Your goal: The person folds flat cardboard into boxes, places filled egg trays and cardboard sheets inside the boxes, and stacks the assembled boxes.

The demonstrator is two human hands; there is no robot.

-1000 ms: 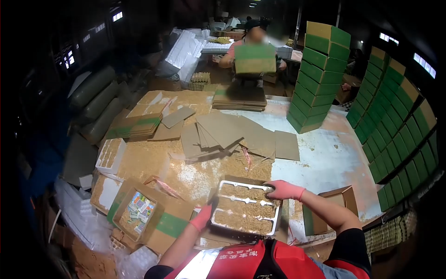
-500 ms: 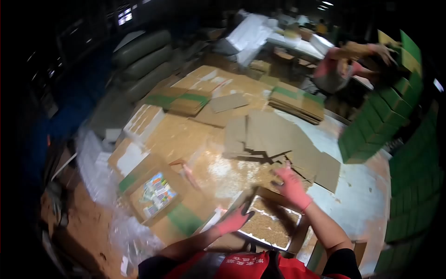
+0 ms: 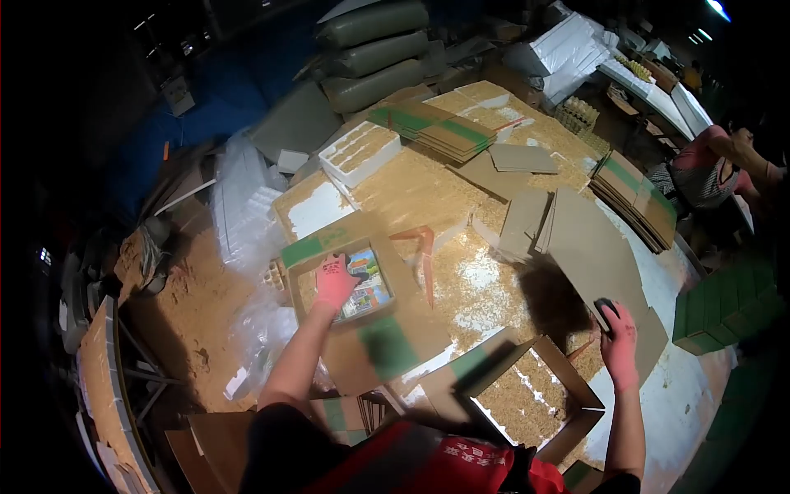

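Note:
My left hand (image 3: 333, 282), in a pink glove with dark fingertips, reaches into an open cardboard box (image 3: 392, 284). Its thumb is spread from the fingers, over colourful printed leaflets (image 3: 368, 272) inside. My right hand (image 3: 619, 346), gloved alike, is closed at the near edge of a grey-brown cardboard sheet (image 3: 597, 247). The sheet appears raised, with a dark shadow beside it. Between my arms, close to my body, stands another open carton (image 3: 568, 370). In it is a white foam tray filled with a tan, grainy material (image 3: 518, 395).
A white foam box (image 3: 358, 169) stands at the table's far left. Folded green-striped cartons (image 3: 444, 132) lie at the back, and more (image 3: 634, 198) at the right. Green boxes (image 3: 724, 309) are stacked at right near another person (image 3: 704, 173). Plastic wrap (image 3: 243, 206) hangs at left.
My left hand has moved from the foam tray to the leaflet box. My right hand has closed on a cardboard sheet, which has shifted. The view has turned left.

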